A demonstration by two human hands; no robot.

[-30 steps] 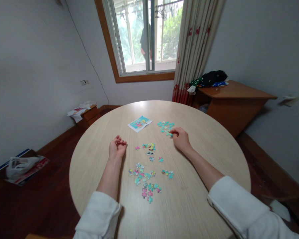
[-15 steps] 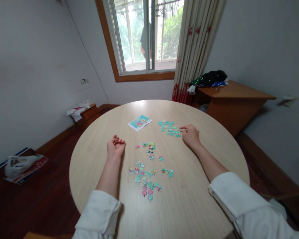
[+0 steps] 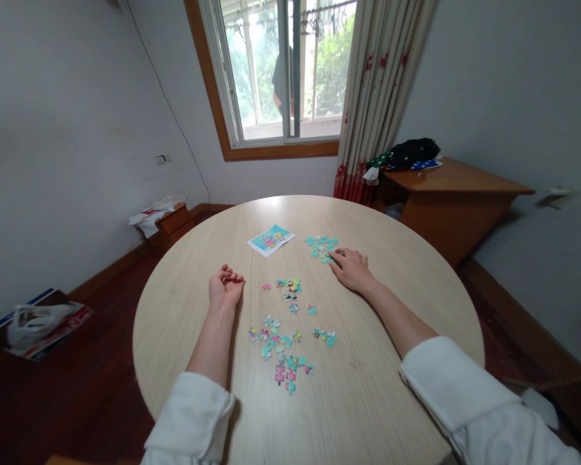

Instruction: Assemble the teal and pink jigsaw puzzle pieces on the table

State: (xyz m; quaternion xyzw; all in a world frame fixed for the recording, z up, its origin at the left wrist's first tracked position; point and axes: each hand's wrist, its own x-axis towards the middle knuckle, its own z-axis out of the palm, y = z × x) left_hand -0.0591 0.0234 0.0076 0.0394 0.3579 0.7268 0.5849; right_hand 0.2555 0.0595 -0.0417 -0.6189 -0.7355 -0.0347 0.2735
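Observation:
My left hand point(image 3: 226, 287) rests palm up on the round wooden table point(image 3: 397, 258), fingers curled loosely with nothing in them. My right hand point(image 3: 352, 268) lies flat, fingers stretched onto the near edge of a pile of teal puzzle pieces point(image 3: 321, 247). A small joined cluster with a yellow figure point(image 3: 290, 285) lies between my hands. Several loose pink and teal pieces point(image 3: 283, 349) are scattered nearer to me. A printed reference picture point(image 3: 271, 239) lies beyond the cluster.
A wooden desk point(image 3: 452, 187) with dark clothes stands at the right by a curtain point(image 3: 380, 90). A low box with papers point(image 3: 167, 216) and a plastic bag point(image 3: 31, 320) sit on the floor at left. A window point(image 3: 283, 68) is behind the table.
My right hand slid right across the teal pile, spreading pieces, then came back left over its near edge. My left hand stayed still.

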